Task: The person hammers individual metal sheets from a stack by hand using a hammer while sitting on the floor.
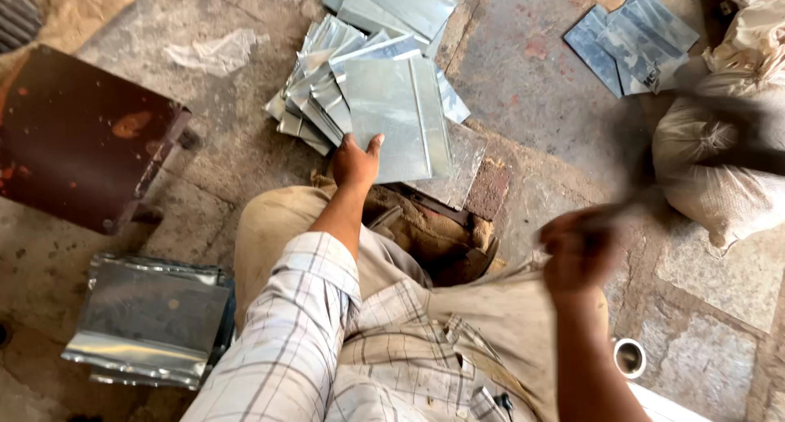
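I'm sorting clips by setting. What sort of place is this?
Probably a small sheet-metal workshop with work done on the floor: a fanned pile of cut metal sheets under the left hand, another folded stack, and a cracked stone floor.
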